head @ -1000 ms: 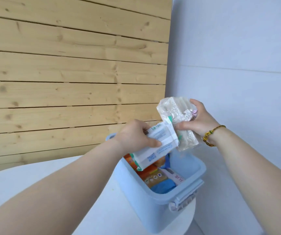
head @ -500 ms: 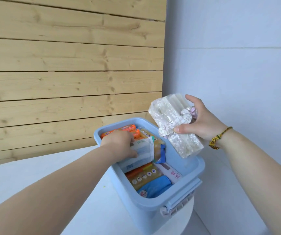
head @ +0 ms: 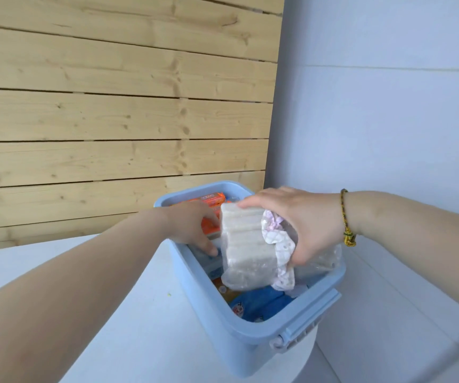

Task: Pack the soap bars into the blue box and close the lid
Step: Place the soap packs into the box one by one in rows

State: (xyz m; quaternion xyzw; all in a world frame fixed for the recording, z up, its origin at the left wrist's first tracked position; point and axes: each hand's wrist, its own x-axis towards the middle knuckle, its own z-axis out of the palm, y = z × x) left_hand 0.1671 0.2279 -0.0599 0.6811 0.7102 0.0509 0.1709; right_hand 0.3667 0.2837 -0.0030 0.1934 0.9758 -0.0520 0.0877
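Your right hand grips a clear crinkled plastic pack of pale soap bars, held tilted over the open blue box. Your left hand reaches inside at the far left, fingers curled onto a pale carton; an orange carton lies just beyond. The smooth, round-cornered plastic box stands on the white table.

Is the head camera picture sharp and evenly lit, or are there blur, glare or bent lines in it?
Head view: soft, even daylight, no strong glare; only faint shadows inside the blue box. The wall planks bow from the wide-angle lens. The left hand and right hand look slightly soft. The clear-wrapped soap pack shows little shine; print on the orange packet is unreadable.
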